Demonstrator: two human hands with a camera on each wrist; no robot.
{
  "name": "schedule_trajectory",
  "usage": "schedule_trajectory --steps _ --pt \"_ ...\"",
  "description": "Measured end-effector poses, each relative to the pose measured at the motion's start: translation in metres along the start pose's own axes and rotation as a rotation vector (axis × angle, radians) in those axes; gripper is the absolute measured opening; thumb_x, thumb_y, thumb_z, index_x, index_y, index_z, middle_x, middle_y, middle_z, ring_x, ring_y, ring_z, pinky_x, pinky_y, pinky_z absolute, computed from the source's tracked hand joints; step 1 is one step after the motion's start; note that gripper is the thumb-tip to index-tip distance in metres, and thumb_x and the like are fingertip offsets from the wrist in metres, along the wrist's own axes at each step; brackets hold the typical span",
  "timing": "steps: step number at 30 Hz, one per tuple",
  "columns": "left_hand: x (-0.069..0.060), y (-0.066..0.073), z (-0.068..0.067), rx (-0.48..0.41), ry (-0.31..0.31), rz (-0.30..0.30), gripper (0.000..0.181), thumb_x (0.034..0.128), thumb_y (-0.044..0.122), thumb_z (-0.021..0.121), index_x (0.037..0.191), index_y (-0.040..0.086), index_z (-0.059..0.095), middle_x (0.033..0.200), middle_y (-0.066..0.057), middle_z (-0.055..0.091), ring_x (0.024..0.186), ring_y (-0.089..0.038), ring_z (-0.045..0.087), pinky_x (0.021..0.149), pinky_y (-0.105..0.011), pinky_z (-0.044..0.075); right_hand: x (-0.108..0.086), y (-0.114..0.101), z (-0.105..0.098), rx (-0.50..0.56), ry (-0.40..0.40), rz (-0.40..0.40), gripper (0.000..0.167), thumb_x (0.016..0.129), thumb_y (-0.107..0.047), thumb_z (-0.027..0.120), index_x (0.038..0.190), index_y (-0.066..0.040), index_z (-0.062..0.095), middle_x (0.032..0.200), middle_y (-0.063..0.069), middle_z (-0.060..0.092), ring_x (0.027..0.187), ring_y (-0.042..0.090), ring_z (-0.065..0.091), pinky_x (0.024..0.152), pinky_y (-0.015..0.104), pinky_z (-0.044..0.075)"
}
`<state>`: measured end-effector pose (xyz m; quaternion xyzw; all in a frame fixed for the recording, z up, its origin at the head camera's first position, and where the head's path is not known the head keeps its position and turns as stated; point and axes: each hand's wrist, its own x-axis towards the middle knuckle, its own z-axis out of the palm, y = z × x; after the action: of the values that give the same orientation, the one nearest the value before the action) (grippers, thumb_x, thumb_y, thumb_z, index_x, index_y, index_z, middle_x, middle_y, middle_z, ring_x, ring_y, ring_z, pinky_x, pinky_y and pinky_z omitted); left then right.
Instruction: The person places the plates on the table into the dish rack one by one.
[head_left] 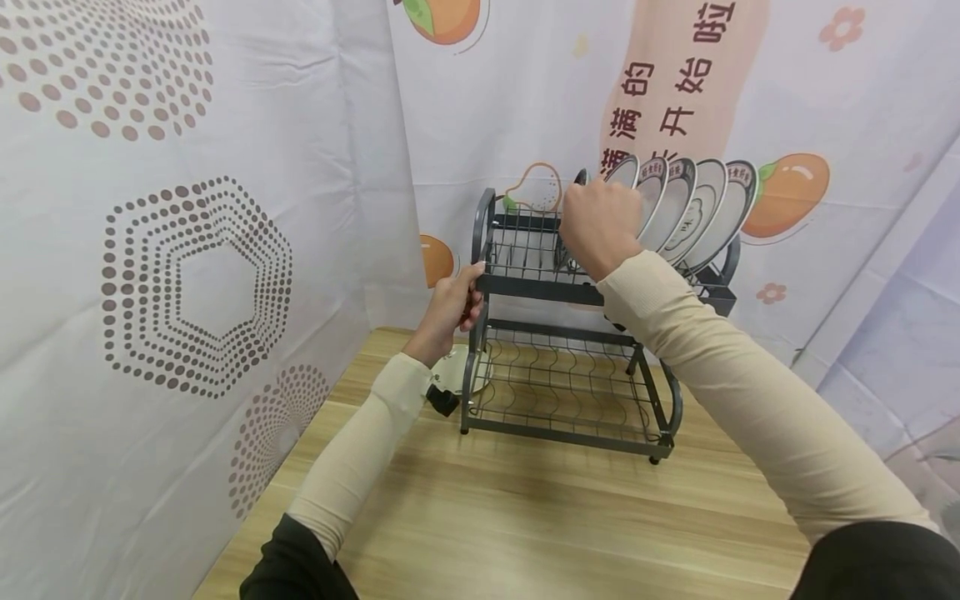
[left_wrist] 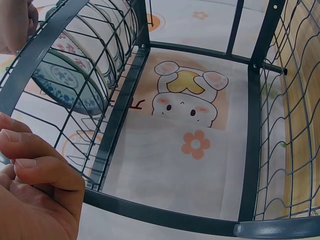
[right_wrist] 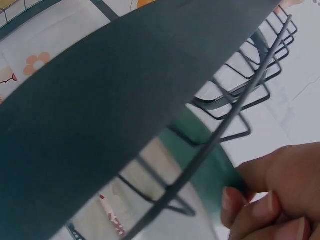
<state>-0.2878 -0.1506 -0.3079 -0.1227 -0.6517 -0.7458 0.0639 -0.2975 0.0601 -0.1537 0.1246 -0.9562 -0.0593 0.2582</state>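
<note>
A dark two-tier dish rack (head_left: 540,289) stands on the table. My left hand (head_left: 450,304) grips the left end of its upper tier, thumb at the corner and fingers curled; these fingers also show in the left wrist view. Over the upper tier, my right hand (head_left: 602,223) pinches the rim of a green-edged plate (right_wrist: 212,172) between thumb and fingers. This plate is mostly hidden behind the hand in the head view. Several white plates (head_left: 670,208) with dark rims lean upright in a row to its right. Through the wires, the left wrist view shows a blue-patterned plate (left_wrist: 67,82).
The lower tier (head_left: 558,383) is a bare wire shelf. A pale plate (head_left: 450,371) lies on the wooden table (head_left: 525,517) behind my left wrist, partly hidden. Printed white curtains (head_left: 217,283) hang close at the left and behind the rack.
</note>
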Motion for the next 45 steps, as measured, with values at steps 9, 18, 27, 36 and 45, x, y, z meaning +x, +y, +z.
schedule_trajectory --steps 9,18,27,36,45 --pt "0.000 0.000 0.001 0.002 0.006 0.007 0.051 0.0989 0.053 0.060 0.070 0.012 0.049 0.056 0.000 0.048 0.041 -0.011 0.038 0.043 -0.024 0.029 -0.005 -0.004 -0.002 -0.078 -0.028 -0.028 0.033 0.096 -0.002 0.043 0.065 -0.013 0.045 0.063 0.006 0.049 0.059 0.022 0.043 0.047 0.036 0.041" --pt "0.001 -0.001 0.000 -0.009 0.002 0.003 0.051 0.0988 0.053 0.061 0.072 0.011 0.049 0.056 -0.001 0.048 0.042 -0.011 0.038 0.042 -0.024 0.029 -0.014 0.002 0.001 -0.012 0.047 -0.061 0.041 0.100 -0.013 0.044 0.059 -0.013 0.041 0.057 0.005 0.042 0.056 0.024 0.042 0.047 0.041 0.039" --pt "0.000 0.001 0.000 -0.005 0.012 0.001 0.051 0.0981 0.052 0.061 0.070 0.012 0.049 0.055 0.000 0.048 0.041 -0.011 0.038 0.041 -0.024 0.028 -0.032 0.021 0.005 0.153 0.111 -0.069 0.047 0.104 -0.024 0.038 0.059 -0.012 0.041 0.054 0.003 0.037 0.052 0.025 0.040 0.041 0.041 0.036" --pt "0.000 0.002 -0.001 -0.002 0.013 0.012 0.051 0.0996 0.049 0.060 0.068 0.011 0.049 0.054 0.000 0.048 0.041 -0.012 0.037 0.040 -0.024 0.028 -0.052 0.043 0.011 0.398 0.201 -0.124 0.048 0.104 -0.025 0.043 0.058 -0.013 0.038 0.049 -0.001 0.032 0.046 0.017 0.030 0.042 0.033 0.027" --pt "-0.001 0.002 0.000 0.011 0.004 0.010 0.050 0.0999 0.050 0.059 0.069 0.012 0.049 0.055 0.000 0.050 0.041 -0.010 0.039 0.041 -0.023 0.029 -0.078 0.072 0.020 0.467 0.245 -0.112 0.051 0.107 -0.027 0.044 0.058 -0.013 0.043 0.049 0.001 0.040 0.045 0.021 0.039 0.048 0.036 0.032"
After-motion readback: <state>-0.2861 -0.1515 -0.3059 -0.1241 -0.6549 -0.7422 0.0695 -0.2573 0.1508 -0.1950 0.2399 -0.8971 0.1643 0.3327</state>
